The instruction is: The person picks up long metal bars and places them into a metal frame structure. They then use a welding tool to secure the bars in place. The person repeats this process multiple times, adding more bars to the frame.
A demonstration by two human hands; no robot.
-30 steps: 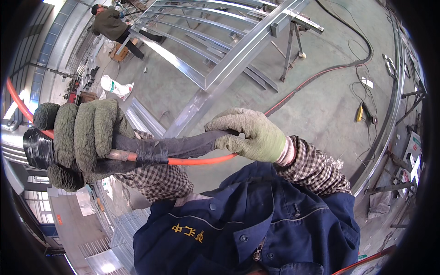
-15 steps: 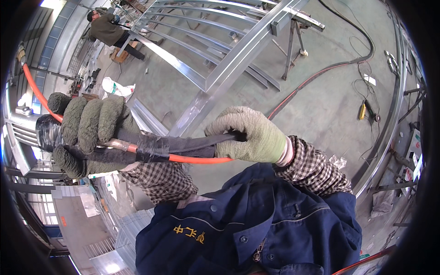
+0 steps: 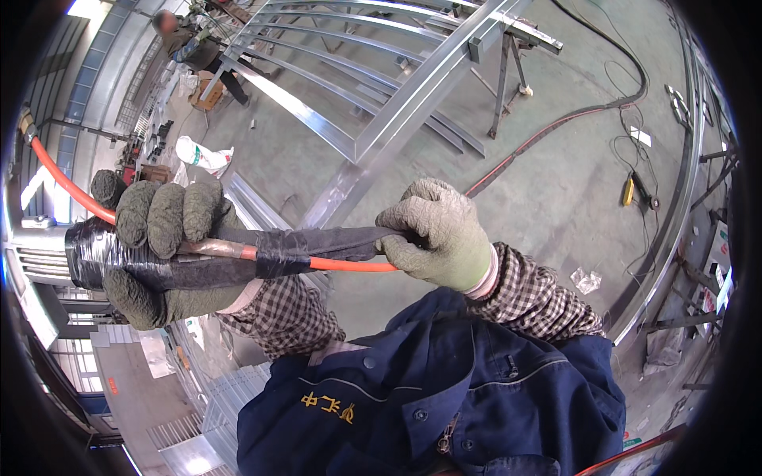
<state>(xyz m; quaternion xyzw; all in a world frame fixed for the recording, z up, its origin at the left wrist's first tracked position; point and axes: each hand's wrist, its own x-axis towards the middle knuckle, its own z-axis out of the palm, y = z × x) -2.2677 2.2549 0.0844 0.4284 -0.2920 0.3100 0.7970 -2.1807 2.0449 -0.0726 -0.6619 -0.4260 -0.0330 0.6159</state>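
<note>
My left hand (image 3: 171, 218), in a grey-green glove, is closed around a bundle of dark cloth sleeve and orange hose. Its fingers lie over the top, with the thumb below. Shiny black tape (image 3: 284, 252) binds sleeve and hose together between my hands, and more tape wraps the thick end (image 3: 99, 254) past my left hand. The orange hose (image 3: 349, 265) runs out of the tape toward my right hand. In a paler glove, my right hand (image 3: 444, 230) pinches the free end of the dark cloth sleeve (image 3: 345, 240), and the hose disappears behind its fingers.
Beyond my hands a large metal frame (image 3: 421, 99) with parallel bars rests on a stand (image 3: 506, 87). A person (image 3: 194, 47) stands at its far left. A white bucket (image 3: 190, 151) is on the floor. A dark cable (image 3: 587, 115) and a yellow tool (image 3: 629, 190) lie at right.
My right hand has shifted slightly right and closed more tightly on the cloth end. The bundle has tilted a little in my left hand. The far person has turned around.
</note>
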